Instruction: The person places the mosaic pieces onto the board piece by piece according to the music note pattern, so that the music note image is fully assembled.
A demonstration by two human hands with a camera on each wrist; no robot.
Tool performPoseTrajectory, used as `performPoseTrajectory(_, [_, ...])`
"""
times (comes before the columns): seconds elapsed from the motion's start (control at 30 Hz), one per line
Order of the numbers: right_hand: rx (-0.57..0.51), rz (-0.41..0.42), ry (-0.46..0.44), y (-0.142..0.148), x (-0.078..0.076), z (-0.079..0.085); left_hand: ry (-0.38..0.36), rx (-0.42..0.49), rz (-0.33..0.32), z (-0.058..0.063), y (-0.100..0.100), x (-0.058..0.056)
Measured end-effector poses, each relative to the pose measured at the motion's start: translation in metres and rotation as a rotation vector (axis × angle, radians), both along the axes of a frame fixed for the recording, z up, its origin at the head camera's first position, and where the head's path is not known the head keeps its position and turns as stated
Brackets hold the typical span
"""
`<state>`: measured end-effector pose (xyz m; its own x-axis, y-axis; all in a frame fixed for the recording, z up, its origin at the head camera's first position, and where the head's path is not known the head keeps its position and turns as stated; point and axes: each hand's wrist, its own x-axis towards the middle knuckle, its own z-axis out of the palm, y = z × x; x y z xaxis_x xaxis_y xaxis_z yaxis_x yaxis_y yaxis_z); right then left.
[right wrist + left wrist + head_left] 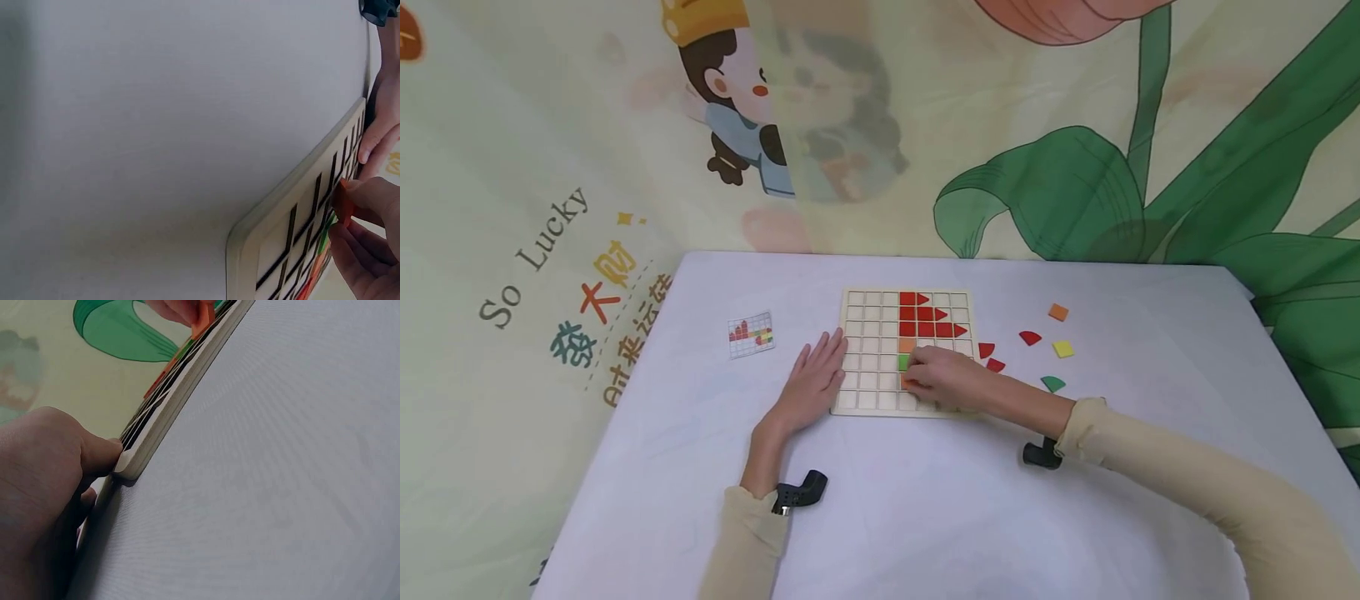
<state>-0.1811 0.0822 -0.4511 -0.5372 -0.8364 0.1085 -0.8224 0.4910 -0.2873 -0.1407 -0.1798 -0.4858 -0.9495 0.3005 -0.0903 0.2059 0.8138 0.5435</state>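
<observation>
"So Lucky" and "發大财" are legible on the printed wall cloth (917,92) behind the white-covered bench (925,500). My right grip (947,377) pinches an orange tile (342,203), partly hidden by my fingers, at the grid board (863,362) beside a green tile (903,362). My left grip (811,383), fingers straight, touches the board's left edge. The small card's (750,335) fine detail cannot be made out.
</observation>
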Motion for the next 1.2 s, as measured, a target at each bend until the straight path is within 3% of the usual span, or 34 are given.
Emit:
performPoseTrajectory(0.2, [0.009, -0.012, 0.013, -0.003, 0.004, -0.001, 0.000, -0.017, -0.001, 0.002, 0.000, 0.000])
performPoseTrajectory(0.43, [0.019, -0.083, 0.002, 0.003, 0.008, 0.002, -0.008, 0.000, -0.003, 0.001, -0.001, 0.001])
performPoseTrajectory(0.57, [0.014, -0.142, 0.029, 0.031, 0.002, 0.011, -0.014, 0.002, 0.000, 0.000, 0.000, 0.001])
performPoseTrajectory(0.7, [0.070, -0.282, 0.029, 0.072, -0.015, 0.015, -0.007, -0.017, 0.007, 0.001, -0.001, 0.002])
performPoseTrajectory(0.8, [0.123, -0.406, -0.008, 0.103, -0.027, 0.016, -0.007, -0.018, 0.005, 0.001, -0.001, 0.002])
performPoseTrajectory(0.93, [0.140, -0.500, -0.101, 0.134, -0.037, 0.017, -0.002, -0.012, 0.000, 0.001, 0.000, 0.002])
performPoseTrajectory(1.07, [0.167, -0.448, -0.176, 0.149, -0.041, 0.016, 0.002, -0.016, -0.001, 0.000, 0.000, 0.001])
performPoseTrajectory(1.2, [0.178, -0.376, -0.193, 0.153, -0.043, 0.013, 0.005, -0.011, -0.001, 0.000, 0.000, 0.001])
